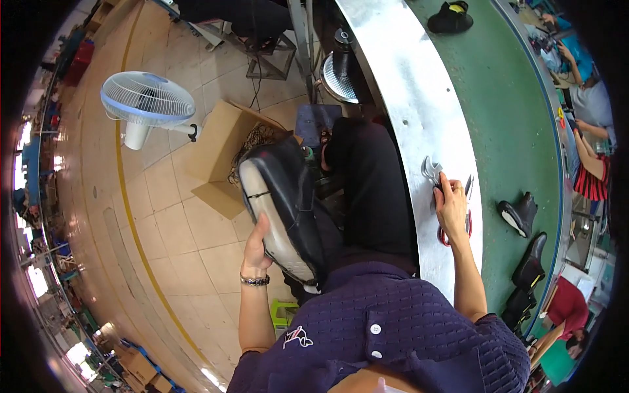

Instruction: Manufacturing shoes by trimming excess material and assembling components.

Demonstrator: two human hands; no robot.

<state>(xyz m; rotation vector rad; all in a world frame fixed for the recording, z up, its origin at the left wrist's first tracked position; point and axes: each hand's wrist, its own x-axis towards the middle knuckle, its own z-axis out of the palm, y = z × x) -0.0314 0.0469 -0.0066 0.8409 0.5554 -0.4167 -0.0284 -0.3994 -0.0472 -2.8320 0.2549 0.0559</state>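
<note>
My left hand (pixel 257 249), wearing a metal-band watch, grips a black shoe (pixel 285 190) in front of my lap. The thumb presses on its pale sole (pixel 270 213), which is turned towards the left; a dark line crosses it near the toe. Over the metal bench strip on the right, my right hand (pixel 451 208) is closed around a silver tool with curved jaws (pixel 430 169), like pincers; its handle is hidden by the fingers. Under and beside that hand lie red-handled scissors (pixel 445 237), partly covered by it.
A green belt (pixel 488 131) beyond the metal strip (pixel 429 98) carries several black shoes (pixel 519 213). On the floor to the left stand an open cardboard box (pixel 213 160) and a white-blue fan (pixel 147 98). A green stool (pixel 282 313) is near my left side. Other people work across the belt.
</note>
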